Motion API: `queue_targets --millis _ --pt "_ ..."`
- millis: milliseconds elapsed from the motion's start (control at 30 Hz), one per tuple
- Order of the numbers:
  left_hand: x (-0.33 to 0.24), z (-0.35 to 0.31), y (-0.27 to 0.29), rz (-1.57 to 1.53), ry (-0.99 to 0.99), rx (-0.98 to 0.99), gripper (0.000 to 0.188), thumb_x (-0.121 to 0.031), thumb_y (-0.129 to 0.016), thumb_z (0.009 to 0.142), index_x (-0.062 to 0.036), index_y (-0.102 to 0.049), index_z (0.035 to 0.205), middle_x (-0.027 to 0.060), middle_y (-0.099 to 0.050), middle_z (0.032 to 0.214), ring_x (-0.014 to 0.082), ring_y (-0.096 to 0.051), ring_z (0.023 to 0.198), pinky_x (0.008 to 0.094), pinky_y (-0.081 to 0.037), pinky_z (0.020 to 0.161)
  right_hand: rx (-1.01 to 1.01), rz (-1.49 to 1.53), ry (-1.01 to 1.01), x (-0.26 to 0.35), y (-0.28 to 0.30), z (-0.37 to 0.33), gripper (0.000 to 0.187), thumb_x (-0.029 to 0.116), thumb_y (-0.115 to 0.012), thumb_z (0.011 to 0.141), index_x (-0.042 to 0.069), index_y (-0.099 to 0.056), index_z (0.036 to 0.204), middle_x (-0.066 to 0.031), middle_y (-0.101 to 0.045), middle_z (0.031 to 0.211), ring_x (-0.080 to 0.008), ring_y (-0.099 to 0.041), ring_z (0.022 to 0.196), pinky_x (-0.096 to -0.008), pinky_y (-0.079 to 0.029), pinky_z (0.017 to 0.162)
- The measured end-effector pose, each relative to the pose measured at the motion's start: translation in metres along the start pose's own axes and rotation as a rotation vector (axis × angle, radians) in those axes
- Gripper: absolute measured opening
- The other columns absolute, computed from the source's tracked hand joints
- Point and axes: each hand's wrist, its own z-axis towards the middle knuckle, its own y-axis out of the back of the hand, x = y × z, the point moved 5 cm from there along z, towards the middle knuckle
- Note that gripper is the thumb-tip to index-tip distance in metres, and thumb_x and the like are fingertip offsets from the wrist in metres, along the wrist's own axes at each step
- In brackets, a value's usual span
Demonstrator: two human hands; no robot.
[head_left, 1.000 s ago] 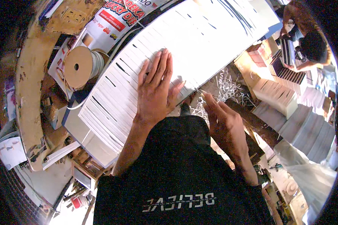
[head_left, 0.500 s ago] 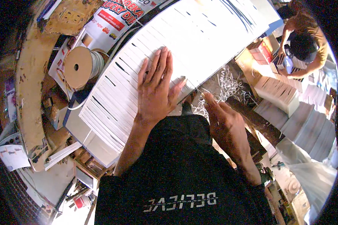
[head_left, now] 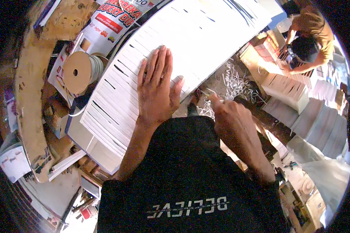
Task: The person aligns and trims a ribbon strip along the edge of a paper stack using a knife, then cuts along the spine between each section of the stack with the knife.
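Near the right edge of the pale surface (head_left: 90, 144), lays the left hand (head_left: 154, 95) flat and palm down on a long row of white paper (head_left: 186, 50), fingers a little apart and thumb spread. Just past that same edge, pinches in the right hand (head_left: 234, 121) a thin tool (head_left: 209, 91), too small to tell its kind. Stretches the row from the near left corner away toward the far end, with dark slits and streaks along the top; leaves the surface bare only near that corner.

Beyond the left edge, shows a cardboard reel (head_left: 80, 73) wound with white cord, then a printed banner (head_left: 112, 24) farther up and, outermost, a worn wooden surface (head_left: 32, 116). Below the right edge, shows curled white strips (head_left: 236, 83) heaped on the floor. Farther right, is lined with a pale paper block (head_left: 286, 92), greyish stacks (head_left: 319, 126) and a clear plastic sheet (head_left: 324, 173). Toward the far right corner, includes a co-worker (head_left: 313, 23) in a brown top, bent over striped piles (head_left: 278, 62).
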Motion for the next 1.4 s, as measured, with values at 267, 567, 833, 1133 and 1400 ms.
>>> queue_targets --millis 267,567,833,1133,1400 --pt "0.011 -0.016 0.002 0.009 0.035 0.054 0.074 -0.044 -0.05 0.106 -0.0002 -0.033 0.163 0.0179 -0.035 0.169 0.034 -0.03 0.157 0.0565 -0.017 0.128 -0.051 0.173 -0.086 -0.021 0.012 -0.037 0.026 0.01 -0.061 0.101 0.01 -0.068 0.126 -0.0221 -0.071 0.088 -0.0422 -0.073 0.088 -0.0527 -0.055 0.072" --pt "0.011 -0.017 0.004 -0.005 0.034 0.025 0.073 -0.043 -0.056 0.103 -0.0018 -0.038 0.161 0.0153 -0.037 0.168 0.0334 -0.031 0.157 0.0571 -0.02 0.127 -0.278 0.291 0.14 0.001 -0.025 -0.013 0.044 0.005 -0.065 0.1 0.012 -0.061 0.142 -0.0166 -0.07 0.093 -0.0355 -0.071 0.075 -0.0454 -0.056 0.064" --pt "0.011 -0.016 0.003 -0.021 0.04 0.019 0.073 -0.042 -0.059 0.103 -0.003 -0.039 0.161 0.0145 -0.037 0.168 0.0317 -0.032 0.157 0.0572 -0.02 0.127 -0.273 0.312 0.089 0.007 -0.026 -0.013 0.04 0.007 -0.063 0.102 0.01 -0.062 0.141 -0.0178 -0.069 0.092 -0.0365 -0.071 0.075 -0.0462 -0.056 0.065" --pt "0.01 -0.015 0.004 -0.033 0.051 0.01 0.072 -0.042 -0.061 0.103 -0.0033 -0.041 0.16 0.0137 -0.04 0.167 0.0313 -0.033 0.156 0.0569 -0.02 0.127 -0.272 0.3 0.055 0.005 -0.037 -0.015 0.046 0.006 -0.064 0.1 0.013 -0.057 0.146 -0.0177 -0.067 0.09 -0.038 -0.069 0.073 -0.0484 -0.054 0.062" --pt "0.012 -0.018 0.004 -0.008 0.043 -0.006 0.073 -0.043 -0.063 0.101 -0.0029 -0.043 0.159 0.0139 -0.041 0.166 0.0311 -0.034 0.156 0.0555 -0.021 0.127 -0.248 0.225 0.047 0.011 -0.036 -0.018 0.048 0.004 -0.062 0.099 0.014 -0.056 0.146 -0.0177 -0.065 0.089 -0.0386 -0.068 0.072 -0.0492 -0.052 0.06"
